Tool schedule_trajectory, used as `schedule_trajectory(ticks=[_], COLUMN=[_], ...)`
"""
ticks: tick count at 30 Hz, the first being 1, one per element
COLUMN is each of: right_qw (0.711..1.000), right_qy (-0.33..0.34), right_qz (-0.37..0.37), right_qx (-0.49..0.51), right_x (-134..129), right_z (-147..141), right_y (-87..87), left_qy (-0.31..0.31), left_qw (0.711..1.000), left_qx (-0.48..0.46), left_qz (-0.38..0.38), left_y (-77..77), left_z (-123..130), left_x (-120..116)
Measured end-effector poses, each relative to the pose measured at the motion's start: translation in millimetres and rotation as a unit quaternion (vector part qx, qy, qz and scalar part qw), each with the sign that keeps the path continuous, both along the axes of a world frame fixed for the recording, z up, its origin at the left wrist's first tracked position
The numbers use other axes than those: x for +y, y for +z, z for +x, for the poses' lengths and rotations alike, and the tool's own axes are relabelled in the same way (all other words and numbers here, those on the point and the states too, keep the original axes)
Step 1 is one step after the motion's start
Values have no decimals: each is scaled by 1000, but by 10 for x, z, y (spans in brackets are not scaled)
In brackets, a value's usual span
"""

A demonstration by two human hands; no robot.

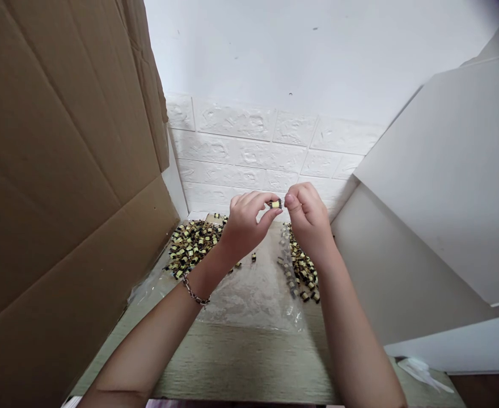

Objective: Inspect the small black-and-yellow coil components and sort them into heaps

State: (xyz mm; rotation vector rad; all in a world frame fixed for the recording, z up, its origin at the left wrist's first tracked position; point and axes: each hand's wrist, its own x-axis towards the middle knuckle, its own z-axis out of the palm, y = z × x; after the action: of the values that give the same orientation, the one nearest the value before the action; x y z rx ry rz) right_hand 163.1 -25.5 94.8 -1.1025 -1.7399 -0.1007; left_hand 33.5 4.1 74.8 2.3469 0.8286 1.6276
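Observation:
Between the thumb and forefinger of my left hand point(252, 218) is a small transformer point(275, 204), with yellow tape round its middle, black ends and thin metal pins pointing right. Close beside those pins, my right hand point(307, 212) is closed in a pinch; what its fingertips hold, if anything, is too small to make out. Under my left wrist lies a pile of similar transformers point(194, 243) with copper-coloured wires. A second pile point(303, 266) is partly covered by my right forearm. One loose transformer point(253, 257) sits between the piles.
A clear plastic bag point(253, 306) is spread flat over the wooden tabletop point(241, 362). Tall cardboard point(62, 170) walls off the left, and white panels point(436, 187) the right. Behind is a white brick-patterned wall point(236, 124). A crumpled white scrap point(422, 371) lies at front right.

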Motion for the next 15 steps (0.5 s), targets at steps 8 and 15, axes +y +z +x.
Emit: schedule_trajectory(ticks=[8, 15], right_qw=[998, 997], right_qy=[-62, -62], right_qz=[11, 13], right_qx=[-24, 51], right_x=[6, 0], right_z=[-74, -91], right_y=[-22, -28], left_qy=[75, 82], left_qw=[994, 993], left_qx=[48, 52], left_qz=[64, 65], left_y=[-49, -52], left_z=[-4, 4], left_x=[5, -26])
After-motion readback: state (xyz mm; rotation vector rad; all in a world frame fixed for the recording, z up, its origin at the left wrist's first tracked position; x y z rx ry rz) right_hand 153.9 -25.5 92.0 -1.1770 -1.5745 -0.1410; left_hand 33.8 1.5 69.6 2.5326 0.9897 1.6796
